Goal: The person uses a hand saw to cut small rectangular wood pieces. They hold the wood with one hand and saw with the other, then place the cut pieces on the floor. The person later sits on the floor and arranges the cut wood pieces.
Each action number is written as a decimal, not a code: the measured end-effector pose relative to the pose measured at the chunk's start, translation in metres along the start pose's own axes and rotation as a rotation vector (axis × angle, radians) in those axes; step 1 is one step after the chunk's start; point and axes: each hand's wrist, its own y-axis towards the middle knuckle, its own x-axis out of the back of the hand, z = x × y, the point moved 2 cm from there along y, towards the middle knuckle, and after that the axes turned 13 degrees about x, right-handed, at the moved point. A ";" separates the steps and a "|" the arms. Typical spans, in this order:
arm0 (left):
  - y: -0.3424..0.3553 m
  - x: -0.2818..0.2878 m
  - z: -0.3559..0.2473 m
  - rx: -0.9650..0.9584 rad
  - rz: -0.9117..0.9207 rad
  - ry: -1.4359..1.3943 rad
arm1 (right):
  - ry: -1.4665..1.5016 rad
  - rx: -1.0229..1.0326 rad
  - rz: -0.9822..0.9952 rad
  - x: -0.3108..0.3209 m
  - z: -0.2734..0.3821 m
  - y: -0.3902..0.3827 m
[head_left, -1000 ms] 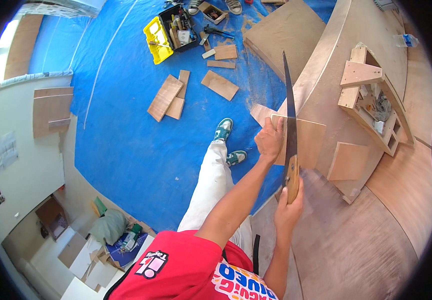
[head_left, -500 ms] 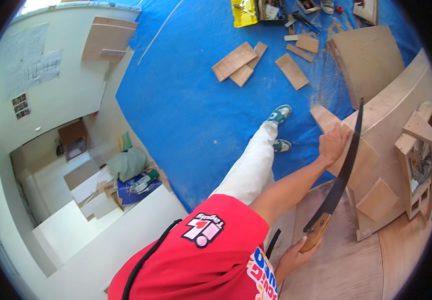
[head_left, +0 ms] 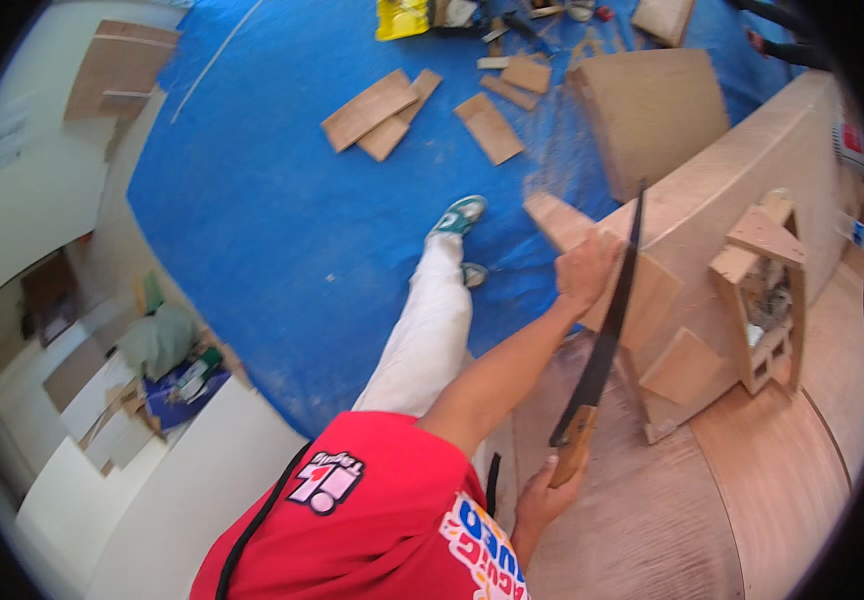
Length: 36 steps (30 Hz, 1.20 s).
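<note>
My right hand (head_left: pixel 548 492) is closed around the wooden handle of a handsaw (head_left: pixel 604 350). Its long, dark, curved blade points up and away, passing just right of my left hand (head_left: pixel 587 270). That left hand is closed over a light wooden board (head_left: pixel 644 308), whose narrow end (head_left: pixel 554 218) sticks out beyond my fingers. Behind the blade, the board rests against a large plywood structure (head_left: pixel 697 235). Whether the saw teeth touch the wood I cannot tell.
A small wooden frame box (head_left: pixel 760 290) is attached to the structure's side. Loose boards (head_left: pixel 370 108) lie on the blue floor sheet (head_left: pixel 282 200), with a curved wooden block (head_left: pixel 652 110) and a yellow toolbox (head_left: pixel 402 18) farther off. Another person's arm (head_left: pixel 787 45) shows at far right.
The whole view has shifted, so the scene sits farther left in the picture. Another person's arm has come into sight. Both my hands keep their grips on the saw and the board.
</note>
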 end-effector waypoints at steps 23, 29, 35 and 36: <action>0.002 0.013 -0.019 -0.011 -0.008 0.029 | 0.313 -0.222 0.010 0.030 0.028 0.045; -0.007 0.001 -0.012 -0.030 -0.080 0.094 | 0.323 -0.332 0.075 0.032 0.020 0.043; -0.006 0.000 -0.012 -0.109 -0.074 0.111 | 0.322 -0.259 -0.005 0.055 0.027 0.047; -0.007 0.001 -0.013 -0.100 -0.064 0.095 | 0.329 -0.271 0.014 0.057 0.028 0.048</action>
